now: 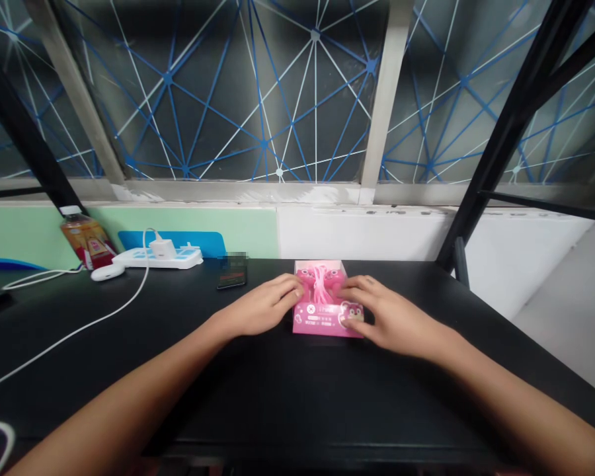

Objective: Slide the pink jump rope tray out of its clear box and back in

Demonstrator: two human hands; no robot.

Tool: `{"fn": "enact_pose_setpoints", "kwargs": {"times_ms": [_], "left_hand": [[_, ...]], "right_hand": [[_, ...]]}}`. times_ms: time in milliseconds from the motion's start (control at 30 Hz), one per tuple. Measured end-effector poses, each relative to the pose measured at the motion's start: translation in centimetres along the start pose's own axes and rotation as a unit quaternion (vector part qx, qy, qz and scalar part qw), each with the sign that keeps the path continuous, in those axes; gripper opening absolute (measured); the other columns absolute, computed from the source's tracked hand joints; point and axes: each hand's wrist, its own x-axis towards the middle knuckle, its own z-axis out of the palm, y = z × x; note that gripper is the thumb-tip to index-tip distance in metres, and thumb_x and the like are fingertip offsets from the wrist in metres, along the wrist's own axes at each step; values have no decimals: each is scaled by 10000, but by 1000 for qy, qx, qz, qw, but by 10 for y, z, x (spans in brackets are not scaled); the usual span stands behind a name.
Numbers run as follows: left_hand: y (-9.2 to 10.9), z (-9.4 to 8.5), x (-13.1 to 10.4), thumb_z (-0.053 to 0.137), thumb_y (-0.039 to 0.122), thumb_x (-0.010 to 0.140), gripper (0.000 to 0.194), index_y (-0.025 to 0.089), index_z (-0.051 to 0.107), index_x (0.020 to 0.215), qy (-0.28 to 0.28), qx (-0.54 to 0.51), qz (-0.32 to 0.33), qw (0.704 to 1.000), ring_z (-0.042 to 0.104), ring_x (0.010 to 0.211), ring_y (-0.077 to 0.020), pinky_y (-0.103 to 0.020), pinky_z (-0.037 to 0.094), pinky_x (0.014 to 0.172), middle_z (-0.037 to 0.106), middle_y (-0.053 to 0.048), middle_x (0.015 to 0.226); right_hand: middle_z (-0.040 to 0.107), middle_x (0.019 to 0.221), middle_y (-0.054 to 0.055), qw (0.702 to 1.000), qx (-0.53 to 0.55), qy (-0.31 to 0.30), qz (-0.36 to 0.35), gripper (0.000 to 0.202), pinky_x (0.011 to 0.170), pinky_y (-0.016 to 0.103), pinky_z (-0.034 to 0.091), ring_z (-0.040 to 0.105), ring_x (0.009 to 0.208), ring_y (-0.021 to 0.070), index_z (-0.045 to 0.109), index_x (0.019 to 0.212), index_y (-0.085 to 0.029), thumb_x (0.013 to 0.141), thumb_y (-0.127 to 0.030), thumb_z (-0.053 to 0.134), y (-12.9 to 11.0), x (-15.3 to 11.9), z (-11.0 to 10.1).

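A pink cardboard box (322, 326) with a cartoon bear on its front panel sits on the black desk, open at the top. Inside lie a bundle of pale pink cord (320, 284) and two darker pink pieces (334, 277) with cartoon faces, which look like a skipping rope and its handles. My left hand (268, 304) grips the box's left edge, its fingertips bent over the rim. On the other side, my right hand (387, 314) has its thumb against the front panel and its fingers over the right edge. Part of the contents is hidden by my fingers.
A dark phone-like object (232, 274) lies beyond my left hand. Farther left are a white power strip (178, 258) with a charger (162, 248), a trailing white cable (94, 322) and a drink bottle (86, 238). Black frame posts (496, 139) rise at both sides.
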Motion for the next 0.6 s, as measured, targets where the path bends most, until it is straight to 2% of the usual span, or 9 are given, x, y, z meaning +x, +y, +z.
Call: {"fn": "enact_pose_setpoints", "kwargs": {"times_ms": [100, 200, 233, 300, 400, 500, 600], "left_hand": [[3, 0, -2, 481, 469, 942, 278, 242, 573, 1074, -17, 11, -15, 1000, 564, 1133, -227, -358, 438, 966, 524, -53, 1334], [2, 2, -4, 685, 527, 780, 475, 265, 550, 1153, -32, 39, -11, 999, 581, 1108, -261, -371, 459, 940, 487, -54, 1379], [1, 3, -5, 698, 515, 774, 492, 271, 544, 1171, -29, 44, -6, 999, 579, 1110, -262, -372, 459, 943, 489, -52, 1376], [-3, 4, -5, 633, 452, 853, 387, 267, 543, 1181, -12, 48, 6, 999, 578, 1103, -243, -357, 462, 931, 520, -53, 1337], [-8, 5, -5, 483, 341, 953, 242, 247, 550, 1166, 18, 50, 9, 999, 598, 1012, -203, -329, 480, 867, 575, -61, 1238], [-10, 6, -6, 546, 313, 907, 298, 250, 535, 1198, 18, 53, 8, 998, 600, 968, -197, -321, 486, 835, 568, -60, 1228], [-10, 7, -6, 598, 289, 852, 333, 252, 558, 1181, 30, 66, 3, 997, 591, 989, -200, -314, 478, 835, 531, -65, 1258]], "right_hand": [[457, 1397, 103, 1000, -1, -2, 27, 569, 1042, 473, 424, 437, 1270, 284, 437, 1393, -251, 864, -354, 620, 8, 0, 9], [436, 1404, 106, 998, -9, 23, 50, 525, 1052, 487, 411, 439, 1268, 286, 417, 1404, -271, 905, -352, 560, 11, 0, 14], [444, 1389, 109, 998, -13, 34, 56, 499, 1051, 489, 409, 450, 1256, 285, 426, 1397, -274, 917, -352, 540, 12, 1, 13], [469, 1346, 110, 997, -13, 41, 62, 464, 1040, 481, 416, 480, 1223, 280, 455, 1373, -275, 925, -374, 530, 13, 2, 11], [523, 1245, 99, 998, 11, 20, 65, 461, 961, 433, 471, 562, 1092, 254, 511, 1319, -271, 890, -420, 591, 16, 3, 7], [602, 1035, 66, 995, 44, -2, 86, 377, 783, 361, 519, 618, 835, 198, 588, 1224, -243, 875, -384, 615, 22, 4, 10], [634, 821, 25, 989, 88, 6, 118, 258, 634, 302, 492, 603, 669, 165, 634, 1113, -207, 882, -314, 592, 25, 4, 16]]}}
